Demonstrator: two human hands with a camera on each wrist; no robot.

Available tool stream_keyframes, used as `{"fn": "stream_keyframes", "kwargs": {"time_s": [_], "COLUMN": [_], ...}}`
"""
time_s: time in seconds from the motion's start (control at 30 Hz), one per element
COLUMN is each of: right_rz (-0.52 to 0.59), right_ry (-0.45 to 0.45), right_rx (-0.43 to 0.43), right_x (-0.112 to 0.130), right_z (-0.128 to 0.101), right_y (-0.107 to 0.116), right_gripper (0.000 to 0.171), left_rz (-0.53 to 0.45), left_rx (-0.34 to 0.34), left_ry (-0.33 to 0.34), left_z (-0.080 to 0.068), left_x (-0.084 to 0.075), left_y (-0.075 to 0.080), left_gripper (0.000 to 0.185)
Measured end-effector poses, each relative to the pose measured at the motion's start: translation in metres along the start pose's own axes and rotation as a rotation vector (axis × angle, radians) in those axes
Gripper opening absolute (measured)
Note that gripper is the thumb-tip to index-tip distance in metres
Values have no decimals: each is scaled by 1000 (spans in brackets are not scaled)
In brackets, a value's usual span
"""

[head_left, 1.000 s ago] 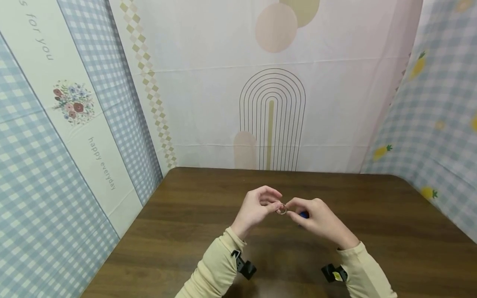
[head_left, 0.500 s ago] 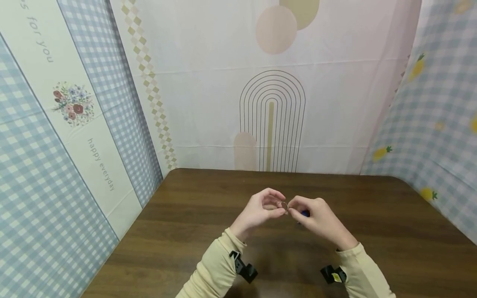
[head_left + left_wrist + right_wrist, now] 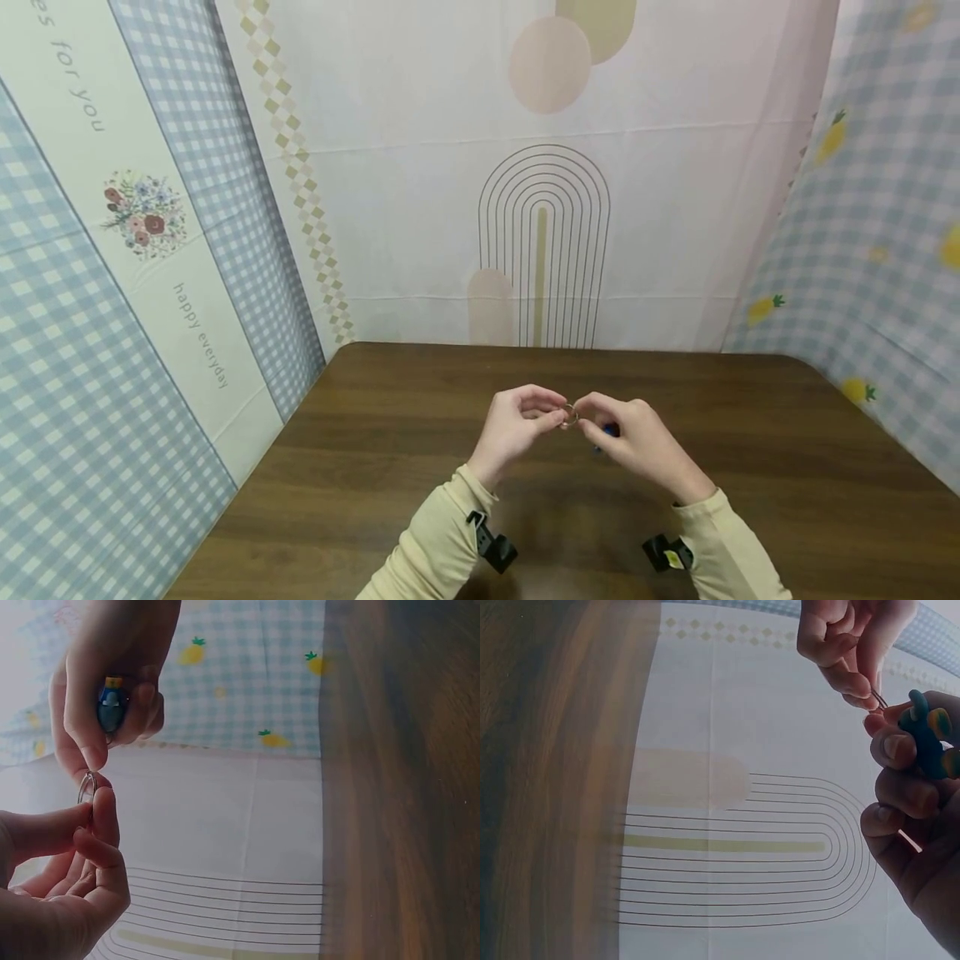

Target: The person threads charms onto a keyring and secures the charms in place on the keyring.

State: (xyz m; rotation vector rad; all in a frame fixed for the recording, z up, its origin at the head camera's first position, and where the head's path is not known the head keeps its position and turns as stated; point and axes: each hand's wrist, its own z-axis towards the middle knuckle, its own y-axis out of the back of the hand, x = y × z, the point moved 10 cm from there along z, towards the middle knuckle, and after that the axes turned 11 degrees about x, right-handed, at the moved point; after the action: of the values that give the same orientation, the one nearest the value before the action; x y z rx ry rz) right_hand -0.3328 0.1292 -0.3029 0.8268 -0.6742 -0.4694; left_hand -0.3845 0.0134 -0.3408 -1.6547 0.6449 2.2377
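Note:
A thin metal split key ring (image 3: pixel 81 787) is held up between both hands over the table. My left hand (image 3: pixel 510 429) pinches its lower part between thumb and fingers. At the ring's top, the thumb and index fingertips of my right hand (image 3: pixel 648 442) grip it. Tucked by the right hand's curled fingers is a small blue figurine (image 3: pixel 112 709) with yellow-orange parts, also visible as a blue-green figurine (image 3: pixel 926 742) in the right wrist view. How the figurine joins the ring is hidden by the fingers.
The brown wooden table (image 3: pixel 390 400) lies below the hands. A pale printed cloth (image 3: pixel 405 208) hangs behind it, with checked cloths (image 3: pixel 862 292) at the sides. Black wrist cameras (image 3: pixel 495 550) are strapped over both sleeves.
Half a second ago the left thumb and fingers were spread wider around the ring; now they have drawn together on it. The right hand keeps almost the same place. The head view shifted slightly.

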Motion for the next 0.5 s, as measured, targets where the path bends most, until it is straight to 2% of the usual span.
{"fn": "stream_keyframes", "kwargs": {"time_s": [0.27,0.5], "right_rz": [-77,-99], "right_ry": [5,13], "right_rx": [-4,-22], "right_x": [8,12], "right_z": [-1,-4], "right_y": [-2,-4], "right_gripper": [18,18], "left_rz": [-5,2], "left_rx": [22,101], "left_ry": [-15,1], "left_z": [-3,-6], "left_x": [1,2], "left_y": [-1,-7], "left_gripper": [11,14]}}
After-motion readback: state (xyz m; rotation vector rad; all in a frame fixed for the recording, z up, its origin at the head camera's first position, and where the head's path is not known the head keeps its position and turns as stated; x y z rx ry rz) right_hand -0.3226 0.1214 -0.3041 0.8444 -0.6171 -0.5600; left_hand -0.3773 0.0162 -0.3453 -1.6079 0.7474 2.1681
